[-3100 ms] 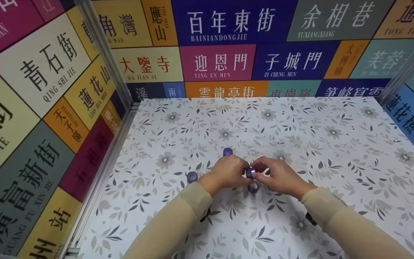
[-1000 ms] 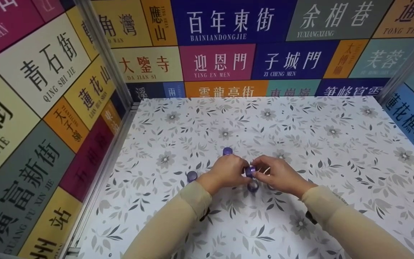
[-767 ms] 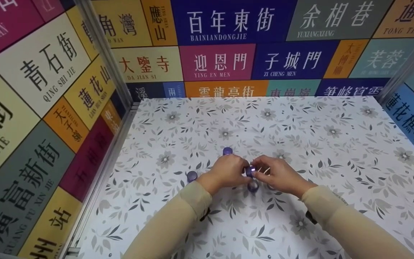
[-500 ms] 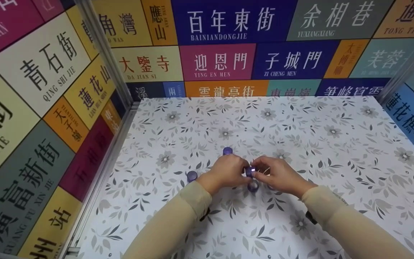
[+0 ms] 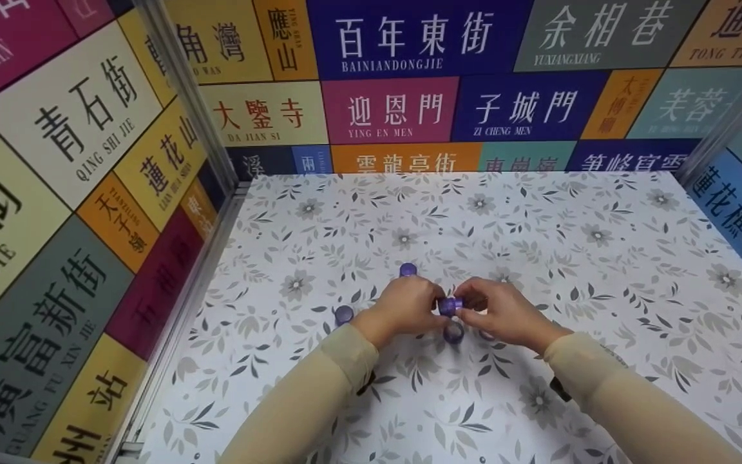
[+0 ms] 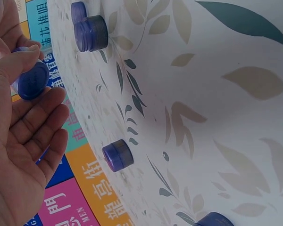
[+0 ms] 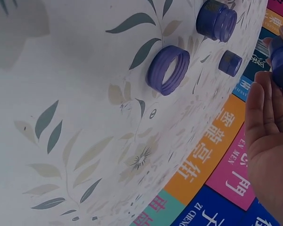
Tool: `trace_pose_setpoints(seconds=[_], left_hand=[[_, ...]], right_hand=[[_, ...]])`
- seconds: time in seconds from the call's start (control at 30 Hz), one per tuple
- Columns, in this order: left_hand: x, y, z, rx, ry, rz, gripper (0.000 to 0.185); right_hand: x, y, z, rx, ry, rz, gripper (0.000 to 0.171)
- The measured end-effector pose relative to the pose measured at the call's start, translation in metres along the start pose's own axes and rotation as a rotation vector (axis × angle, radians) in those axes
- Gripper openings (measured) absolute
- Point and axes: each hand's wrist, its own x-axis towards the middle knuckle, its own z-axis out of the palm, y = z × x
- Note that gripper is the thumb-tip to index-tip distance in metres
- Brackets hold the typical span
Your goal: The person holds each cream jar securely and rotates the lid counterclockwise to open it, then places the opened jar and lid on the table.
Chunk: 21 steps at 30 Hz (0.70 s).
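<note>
Head view: the left hand [image 5: 404, 307] and right hand [image 5: 505, 313] pinch a purple jar [image 5: 450, 307], just beyond an open jar [image 5: 453, 333]; more of its side shows than moments ago, probably from turning. Left wrist view: the left hand's lower fingers [image 6: 49, 123] spread loosely. Right wrist view: right of the open jar, a hollow lid [image 7: 154, 70] hardly seen from the head.

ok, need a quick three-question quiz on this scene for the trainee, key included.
1. Multiple choice: how many hands hold the held jar? A) none; B) two; C) one.
2. Short answer: a loose lid lies on the table. Which hand is it nearer?
3. True or false: every jar standing there has its lid on.

Key:
1. B: left hand and right hand.
2. The right hand.
3. False: the open jar shows bare threads.
</note>
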Motion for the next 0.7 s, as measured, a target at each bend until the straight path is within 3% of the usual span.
trace_pose_setpoints(seconds=[0.7], left_hand=[[-0.003,-0.005,-0.002,-0.018,-0.011,-0.028,0.027]], right_hand=[[0.004,0.026,-0.012,-0.14,0.099,0.123,0.027]])
